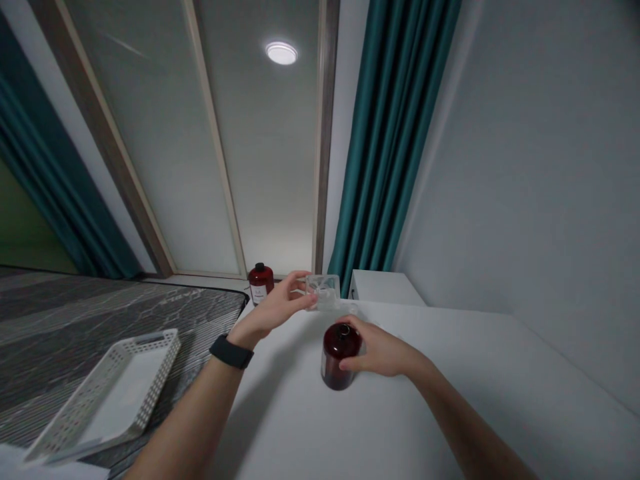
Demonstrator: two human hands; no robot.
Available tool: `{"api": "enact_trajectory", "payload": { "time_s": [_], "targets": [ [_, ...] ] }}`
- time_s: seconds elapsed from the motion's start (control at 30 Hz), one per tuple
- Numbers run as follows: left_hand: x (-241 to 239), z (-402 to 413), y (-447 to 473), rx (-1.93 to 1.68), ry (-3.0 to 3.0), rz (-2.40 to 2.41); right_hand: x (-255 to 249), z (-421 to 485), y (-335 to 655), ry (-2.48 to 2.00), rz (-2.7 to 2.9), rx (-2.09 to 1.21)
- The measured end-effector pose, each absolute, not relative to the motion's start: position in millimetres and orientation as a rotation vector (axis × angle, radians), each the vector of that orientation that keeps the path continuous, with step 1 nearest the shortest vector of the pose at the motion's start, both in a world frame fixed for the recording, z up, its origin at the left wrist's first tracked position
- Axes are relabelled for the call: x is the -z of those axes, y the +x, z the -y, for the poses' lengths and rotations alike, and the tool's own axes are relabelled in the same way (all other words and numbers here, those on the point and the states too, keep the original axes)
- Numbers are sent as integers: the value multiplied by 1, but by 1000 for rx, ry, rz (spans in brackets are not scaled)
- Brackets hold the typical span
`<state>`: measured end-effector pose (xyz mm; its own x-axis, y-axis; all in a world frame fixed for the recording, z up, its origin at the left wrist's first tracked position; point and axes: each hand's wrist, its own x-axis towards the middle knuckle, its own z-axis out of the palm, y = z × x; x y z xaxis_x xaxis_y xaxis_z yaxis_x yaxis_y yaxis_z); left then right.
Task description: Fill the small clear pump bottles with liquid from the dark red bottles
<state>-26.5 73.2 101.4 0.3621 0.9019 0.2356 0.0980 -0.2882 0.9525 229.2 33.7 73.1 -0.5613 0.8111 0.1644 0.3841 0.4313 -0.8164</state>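
Note:
My right hand [375,348] is wrapped round the side of a dark red bottle [336,360], whose top shows no cap, only a small round neck opening. The bottle is upright over the white tabletop [295,427]. Farther off, my left hand [280,303], with a black band on the wrist, grips the left side of a clear plastic box [325,288]. What the box holds, if anything, is hard to make out. Just left of that hand stands a second red bottle [261,283] with a black cap and a white label.
A white perforated basket [145,387] lies on the grey striped bed surface [200,313] at left. Beyond the table's far edge is a white cabinet [383,285], near a teal curtain [385,147]. The grey wall [540,167] borders the right side.

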Motion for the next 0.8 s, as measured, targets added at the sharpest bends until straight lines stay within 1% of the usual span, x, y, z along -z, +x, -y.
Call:
{"api": "enact_trajectory", "payload": {
  "time_s": [0.13, 0.3, 0.37, 0.57, 0.8],
  "targets": [
    [-100, -71, -20, -1058, 1685, -909, -76, -40, 240, -1007, 2132, -950],
    [-96, -73, -7, -1153, 1648, -903, -82, -51, 243, -1062, 1803, -749],
    [-94, -74, -1, -1172, 1638, -859, -82, -56, 239, -1033, 1733, -717],
    [-91, -69, 10, -1122, 1633, -767, -75, -62, 227, -966, 1726, -760],
    [-80, -71, 12, -1064, 1675, -788, -63, -69, 230, -919, 1648, -943]
  ]
}}
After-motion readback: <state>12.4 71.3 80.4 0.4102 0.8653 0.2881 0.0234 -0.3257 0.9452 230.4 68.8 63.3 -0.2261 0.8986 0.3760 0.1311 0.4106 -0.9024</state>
